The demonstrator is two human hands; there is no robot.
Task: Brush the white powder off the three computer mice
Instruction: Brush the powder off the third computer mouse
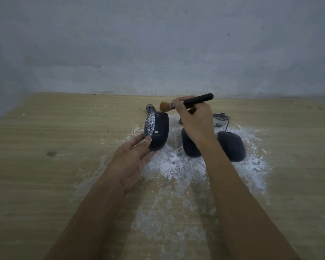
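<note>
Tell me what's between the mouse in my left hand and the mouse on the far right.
In the head view, a third dark mouse on the powdered table, partly hidden by the right hand holding the brush.

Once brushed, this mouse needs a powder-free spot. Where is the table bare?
The left side of the table, from the left hand to its edge, is mostly bare wood; so is the far-right corner. Crowded: powder spreads across the centre around the middle mouse and right mouse, cables behind.

One wide head-worn view looks forward and down, close over the table (36, 175). The wall (158, 44) fills the far part
</note>
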